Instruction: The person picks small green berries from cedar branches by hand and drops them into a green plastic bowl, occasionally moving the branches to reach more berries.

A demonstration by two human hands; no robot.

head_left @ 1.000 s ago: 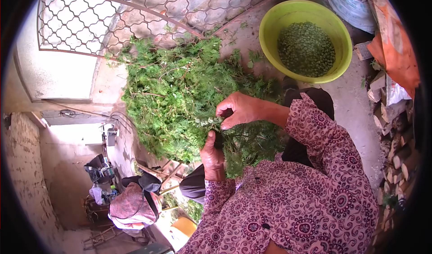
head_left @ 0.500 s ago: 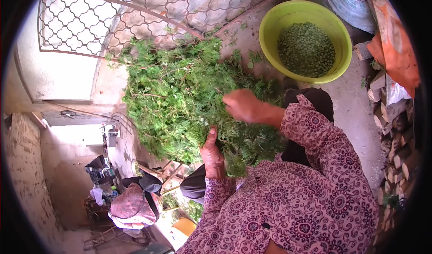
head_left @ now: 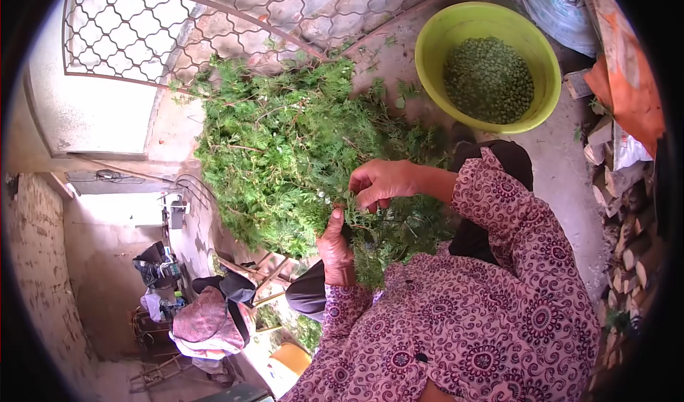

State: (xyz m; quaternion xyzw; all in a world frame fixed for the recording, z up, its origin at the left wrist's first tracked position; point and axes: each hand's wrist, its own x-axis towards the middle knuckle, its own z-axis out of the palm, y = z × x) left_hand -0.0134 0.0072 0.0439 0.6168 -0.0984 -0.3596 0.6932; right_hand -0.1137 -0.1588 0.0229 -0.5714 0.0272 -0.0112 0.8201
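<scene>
My left hand [head_left: 335, 252] is closed, thumb raised, around a leafy green sprig [head_left: 367, 249] in front of my lap. Just above it, my right hand [head_left: 388, 181] has its fingers bent in a pinch close to the left thumb, at the sprig's tip. What lies between those fingertips is too small to make out. Under and beyond both hands spreads a big heap of feathery green branches [head_left: 263, 160]. To the upper right stands a yellow-green tub [head_left: 427, 81], partly filled with small round green pieces [head_left: 491, 81].
A brown metal lattice [head_left: 121, 28] borders the heap at the back. Stacked firewood [head_left: 627, 252] and an orange sheet [head_left: 627, 81] line the right side, with a pale sack [head_left: 552, 10] behind the tub. Another person [head_left: 210, 320] sits at lower left, near a yellow container [head_left: 291, 359].
My right hand has come down and towards me, from over the heap to the left thumb, its fingers now pinching at the sprig. The left hand stays nearly in place.
</scene>
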